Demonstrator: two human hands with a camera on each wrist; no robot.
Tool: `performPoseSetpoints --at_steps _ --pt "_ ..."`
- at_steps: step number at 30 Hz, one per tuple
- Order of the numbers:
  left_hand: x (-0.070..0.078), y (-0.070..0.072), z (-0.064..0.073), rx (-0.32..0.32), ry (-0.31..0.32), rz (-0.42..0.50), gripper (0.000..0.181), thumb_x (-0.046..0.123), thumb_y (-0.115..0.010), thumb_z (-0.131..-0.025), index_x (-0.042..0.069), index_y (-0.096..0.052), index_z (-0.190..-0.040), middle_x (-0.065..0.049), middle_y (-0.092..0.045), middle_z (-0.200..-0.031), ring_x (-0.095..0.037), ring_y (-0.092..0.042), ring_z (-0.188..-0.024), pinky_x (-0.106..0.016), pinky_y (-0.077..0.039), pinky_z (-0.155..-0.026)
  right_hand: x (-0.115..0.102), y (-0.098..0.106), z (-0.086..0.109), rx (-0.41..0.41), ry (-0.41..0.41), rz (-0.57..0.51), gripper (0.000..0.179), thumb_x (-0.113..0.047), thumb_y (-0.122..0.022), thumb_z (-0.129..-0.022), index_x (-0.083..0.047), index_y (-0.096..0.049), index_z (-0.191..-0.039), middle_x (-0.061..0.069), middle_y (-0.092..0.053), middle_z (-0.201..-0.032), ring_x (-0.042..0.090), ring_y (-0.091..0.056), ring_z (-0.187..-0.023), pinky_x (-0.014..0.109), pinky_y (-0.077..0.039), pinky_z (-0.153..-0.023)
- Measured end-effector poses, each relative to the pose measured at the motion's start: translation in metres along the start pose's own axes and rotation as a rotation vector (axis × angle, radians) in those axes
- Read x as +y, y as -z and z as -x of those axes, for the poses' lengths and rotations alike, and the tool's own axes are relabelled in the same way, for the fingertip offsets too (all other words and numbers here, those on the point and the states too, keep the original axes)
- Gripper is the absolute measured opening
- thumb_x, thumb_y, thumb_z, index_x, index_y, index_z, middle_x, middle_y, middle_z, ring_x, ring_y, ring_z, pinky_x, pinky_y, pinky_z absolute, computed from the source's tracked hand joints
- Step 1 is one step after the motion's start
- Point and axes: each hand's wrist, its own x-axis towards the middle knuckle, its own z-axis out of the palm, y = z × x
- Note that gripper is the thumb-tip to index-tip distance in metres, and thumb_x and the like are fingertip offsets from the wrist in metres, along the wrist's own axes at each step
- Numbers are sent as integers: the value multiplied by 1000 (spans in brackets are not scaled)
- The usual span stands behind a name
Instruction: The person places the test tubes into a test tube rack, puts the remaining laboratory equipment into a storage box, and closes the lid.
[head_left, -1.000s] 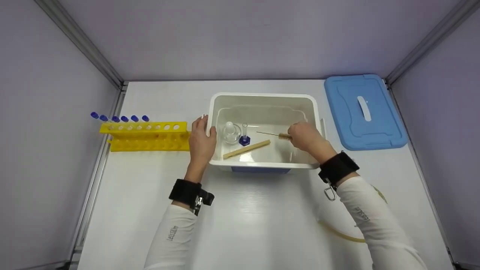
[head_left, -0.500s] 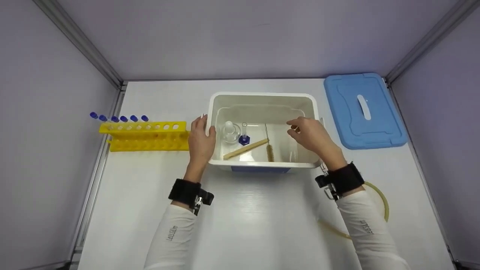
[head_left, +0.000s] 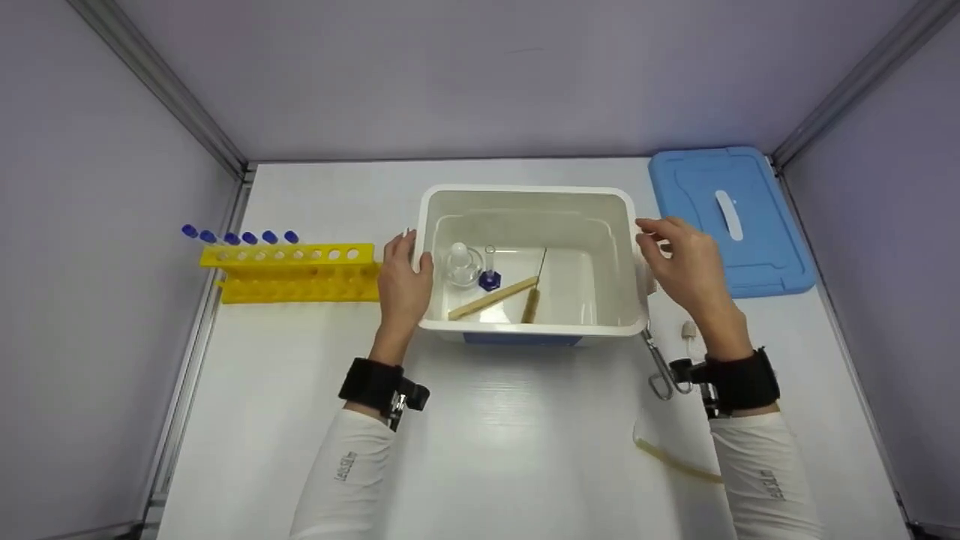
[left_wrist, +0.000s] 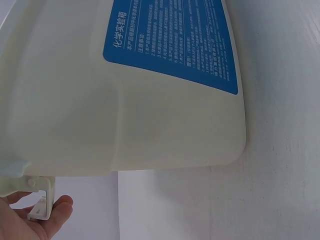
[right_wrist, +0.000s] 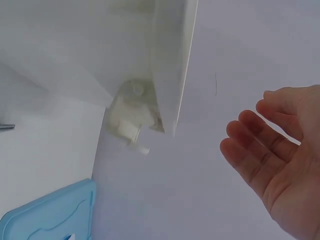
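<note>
A white plastic box (head_left: 525, 330) stands mid-table. My left hand (head_left: 405, 289) grips its left side; in the left wrist view, fingers and thumb lie around the white side latch (left_wrist: 47, 200). My right hand (head_left: 686, 259), its fingers loosely bent, is raised just beyond the box's right rim and holds nothing. In the right wrist view a gap separates this hand (right_wrist: 280, 160) from the box wall. Inside the box lie a test tube brush (head_left: 531, 306), a wooden test tube clamp (head_left: 491, 298), a small cylinder with a blue hexagonal base (head_left: 490, 280) and clear glassware (head_left: 463, 266).
A yellow test tube rack (head_left: 289, 274) with several blue-capped tubes stands left of the box. The blue lid (head_left: 765, 262) lies at the back right. Metal tongs (head_left: 660, 367), a stopper (head_left: 688, 330) and yellowish tubing (head_left: 675, 461) lie near the right arm.
My right hand has let go of the test tube brush, which now lies in the box beside the wooden clamp. That hand has moved right, out over the rim. The left hand stays put.
</note>
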Motion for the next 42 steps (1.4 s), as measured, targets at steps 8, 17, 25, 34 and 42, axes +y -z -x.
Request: performPoseSetpoints --at_steps 8,17,25,34,42 --pt "1 2 -1 -13 29 -6 51 19 -58 -106 1 -51 -153 -23 -48 -159 -37 -50 -148 -48 -40 -125 38 19 26 -24 -109 47 30 -8 -63 -103 7 -71 -128 30 -73 -114 45 -71 -104 50 -60 -88" --pt "-1 2 -1 -3 24 -2 50 19 -58 -106 0 -52 -152 -24 -48 -158 -38 -50 -148 -48 -41 -125 80 0 62 -274 -258 122 40 -17 -58 -106 9 -64 -136 34 -72 -117 52 -69 -107 65 -54 -89" --pt "-1 2 -1 7 3 7 49 17 -60 -105 -1 -54 -150 -25 -49 -156 -40 -51 -146 -50 -42 -124 95 -28 87 -384 -293 144 41 -15 -56 -105 12 -63 -135 33 -73 -113 48 -72 -101 60 -58 -84" --pt "-1 0 -1 2 4 21 49 18 -58 -105 1 -54 -151 -23 -49 -157 -39 -51 -146 -49 -41 -125 101 -53 107 -533 -371 229 48 -18 -53 -103 16 -59 -136 37 -70 -117 51 -70 -104 62 -58 -89" --pt "0 0 0 -2 12 19 49 18 -60 -105 1 -54 -151 -24 -49 -157 -39 -51 -146 -49 -41 -124 106 -64 119 -516 -383 282 36 -11 -64 -94 17 -65 -118 29 -67 -97 39 -67 -82 54 -57 -74"
